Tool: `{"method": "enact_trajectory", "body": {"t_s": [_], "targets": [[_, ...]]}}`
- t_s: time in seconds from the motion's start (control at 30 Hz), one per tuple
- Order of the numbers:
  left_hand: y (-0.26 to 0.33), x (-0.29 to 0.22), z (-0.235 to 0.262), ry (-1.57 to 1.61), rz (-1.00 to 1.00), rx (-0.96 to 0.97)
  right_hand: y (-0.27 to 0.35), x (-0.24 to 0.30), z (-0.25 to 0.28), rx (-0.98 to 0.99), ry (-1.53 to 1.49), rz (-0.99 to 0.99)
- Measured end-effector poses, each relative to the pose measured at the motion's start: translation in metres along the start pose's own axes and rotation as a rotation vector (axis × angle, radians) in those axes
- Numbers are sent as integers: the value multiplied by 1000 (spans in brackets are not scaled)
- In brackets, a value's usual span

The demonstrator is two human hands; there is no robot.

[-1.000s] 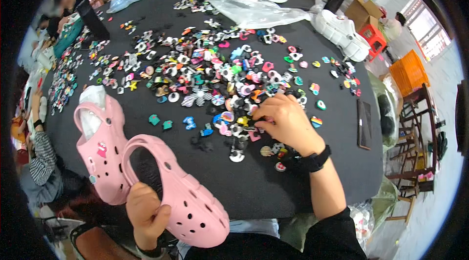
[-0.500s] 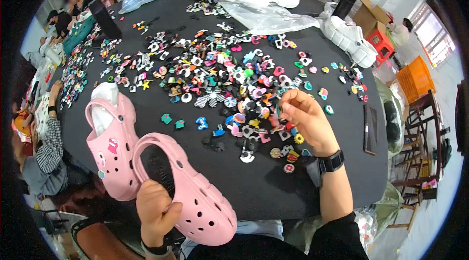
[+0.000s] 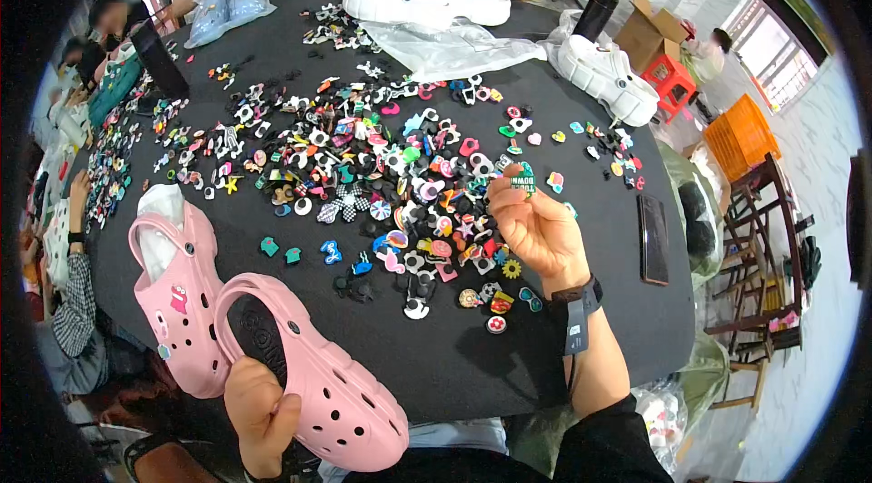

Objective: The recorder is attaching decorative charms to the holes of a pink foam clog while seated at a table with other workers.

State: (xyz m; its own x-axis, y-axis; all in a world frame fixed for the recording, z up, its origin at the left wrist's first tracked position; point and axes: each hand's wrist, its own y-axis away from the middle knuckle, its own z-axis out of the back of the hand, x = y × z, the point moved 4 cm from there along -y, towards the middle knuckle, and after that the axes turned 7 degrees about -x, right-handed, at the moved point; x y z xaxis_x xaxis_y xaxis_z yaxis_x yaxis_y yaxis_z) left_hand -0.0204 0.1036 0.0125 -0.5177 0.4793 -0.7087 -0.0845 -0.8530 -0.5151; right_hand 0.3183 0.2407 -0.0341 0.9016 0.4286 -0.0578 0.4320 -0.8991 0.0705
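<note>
My left hand (image 3: 262,415) is closed round the side of a pink clog (image 3: 359,410) at the table's near edge. Its row of holes carries no charms. Beside it on the left lies a second pink clog (image 3: 186,338), with a few charms on its upper and white stuffing (image 3: 159,233) inside. Over the right side of the charm pile, my right hand (image 3: 543,233) pinches a small green shoe charm (image 3: 524,178) with pale lettering, its face turned up. Loose shoe charms (image 3: 363,147) in many colours spread across the black table in front of both hands.
A dark phone (image 3: 653,240) lies at the right. White clogs (image 3: 427,2), a clear plastic bag (image 3: 445,47) and another white clog (image 3: 607,79) sit at the far side. Black cylinders (image 3: 595,14) stand on the table. Other people work along the far and left edges.
My right hand has turned palm upward, so the green charm's face now shows. The whole view has shifted slightly. My left hand keeps its grip on the pink clog.
</note>
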Motion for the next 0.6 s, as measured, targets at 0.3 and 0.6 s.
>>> {"method": "enact_trajectory", "body": {"t_s": [0.3,0.6], "targets": [[-5,-4,-1,-24,-79,22,4,23,7,-44,364,187],[-12,1,1,-7,-136,102,7,36,16,-147,462,276]]}}
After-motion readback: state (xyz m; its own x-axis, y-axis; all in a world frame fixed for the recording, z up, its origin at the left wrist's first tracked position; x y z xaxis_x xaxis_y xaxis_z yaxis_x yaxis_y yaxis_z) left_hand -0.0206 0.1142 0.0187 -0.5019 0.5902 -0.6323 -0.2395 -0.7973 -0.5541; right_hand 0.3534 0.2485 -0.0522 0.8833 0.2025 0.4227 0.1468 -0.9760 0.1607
